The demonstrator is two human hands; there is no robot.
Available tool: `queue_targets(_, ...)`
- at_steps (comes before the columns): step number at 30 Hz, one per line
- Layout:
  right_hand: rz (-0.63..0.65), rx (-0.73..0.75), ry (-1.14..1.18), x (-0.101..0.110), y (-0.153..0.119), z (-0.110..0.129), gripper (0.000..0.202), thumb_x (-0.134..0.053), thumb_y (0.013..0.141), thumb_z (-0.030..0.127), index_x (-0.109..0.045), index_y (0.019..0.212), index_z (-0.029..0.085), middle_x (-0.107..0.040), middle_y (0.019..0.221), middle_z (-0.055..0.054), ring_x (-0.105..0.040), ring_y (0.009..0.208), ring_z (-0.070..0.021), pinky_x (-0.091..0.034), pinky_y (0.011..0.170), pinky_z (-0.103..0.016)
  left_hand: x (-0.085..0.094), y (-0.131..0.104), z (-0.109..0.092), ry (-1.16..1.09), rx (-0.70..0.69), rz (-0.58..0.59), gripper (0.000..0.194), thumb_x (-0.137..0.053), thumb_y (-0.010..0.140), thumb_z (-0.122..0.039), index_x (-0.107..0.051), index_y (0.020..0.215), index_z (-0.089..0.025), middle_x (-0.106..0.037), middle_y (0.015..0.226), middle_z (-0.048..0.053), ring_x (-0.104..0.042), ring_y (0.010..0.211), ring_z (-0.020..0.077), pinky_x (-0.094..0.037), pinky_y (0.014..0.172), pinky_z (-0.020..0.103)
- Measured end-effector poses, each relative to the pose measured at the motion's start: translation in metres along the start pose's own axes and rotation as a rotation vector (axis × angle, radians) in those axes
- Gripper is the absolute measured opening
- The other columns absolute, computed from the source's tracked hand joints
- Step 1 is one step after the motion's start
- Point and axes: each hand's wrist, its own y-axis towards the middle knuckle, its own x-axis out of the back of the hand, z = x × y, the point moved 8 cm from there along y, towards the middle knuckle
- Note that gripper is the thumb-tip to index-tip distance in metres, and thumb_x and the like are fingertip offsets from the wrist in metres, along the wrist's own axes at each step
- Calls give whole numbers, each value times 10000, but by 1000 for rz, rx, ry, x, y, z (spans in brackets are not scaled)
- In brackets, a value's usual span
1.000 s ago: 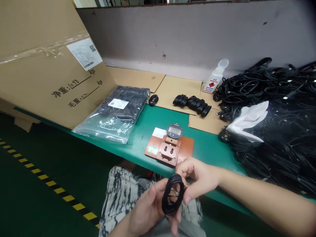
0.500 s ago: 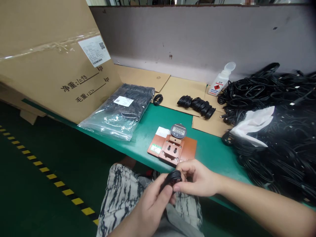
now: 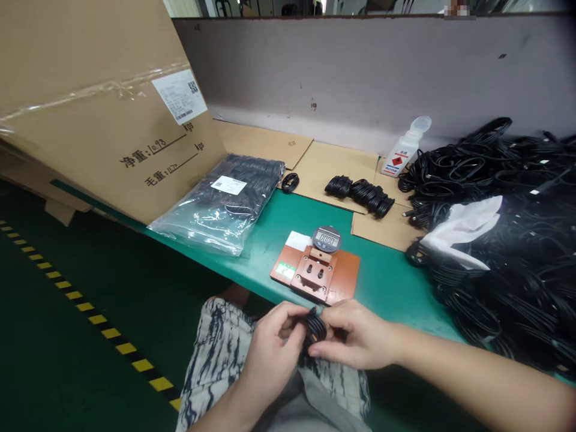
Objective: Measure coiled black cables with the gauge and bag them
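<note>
A small coil of black cable (image 3: pixel 316 327) is held between both hands above my lap, just off the table's front edge. My left hand (image 3: pixel 279 343) pinches its left side with thumb and fingers. On its right side, the thumb and fingers of my right hand (image 3: pixel 357 336) close round it; the fingertips are partly hidden. Just beyond the hands, a brown metal fixture (image 3: pixel 315 273) with a round digital gauge (image 3: pixel 326 239) stands on the green table (image 3: pixel 391 279).
A large carton (image 3: pixel 103 108) stands at the left beside a clear bag of cables (image 3: pixel 238 198). Bundled coils (image 3: pixel 360 195) and one loose coil (image 3: pixel 290 182) lie on cardboard. Behind are a white bottle (image 3: pixel 400 155) and, rightward, a cable heap (image 3: pixel 495 300) with white cloth (image 3: pixel 465 225).
Both hands have turned the coil to a more upright angle. My left hand's fingers have moved up to its top. The view has shifted slightly.
</note>
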Motion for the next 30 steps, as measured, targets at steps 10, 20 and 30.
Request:
queue_targets(10,-58,-85,-9,-4,0,4,234,-594,816,240,-421,661,209,-448,499,60,-390,416,-68,-292,403,-183,6,-4,-10,29,-141,-80,147,-524,824,-73,-588,869,-197,-624,901,25,-641,846,171,-528,745,256)
queue_targets(20,-145,28,-105,2,-1,12,176,-536,799,147,-418,687,215,-399,514,72,-366,415,-69,-278,410,-196,5,-9,-7,-4,-112,-87,263,-529,880,-110,-588,1110,-224,-631,991,32,-655,937,166,-542,833,254)
queue_targets(30,-106,118,-206,-1,-5,11,176,-530,847,173,-424,715,222,-438,544,54,-364,453,-90,-292,444,-232,-7,-10,2,135,-57,117,261,-390,998,-231,-580,1174,-196,-658,852,35,-670,830,197,-544,786,312)
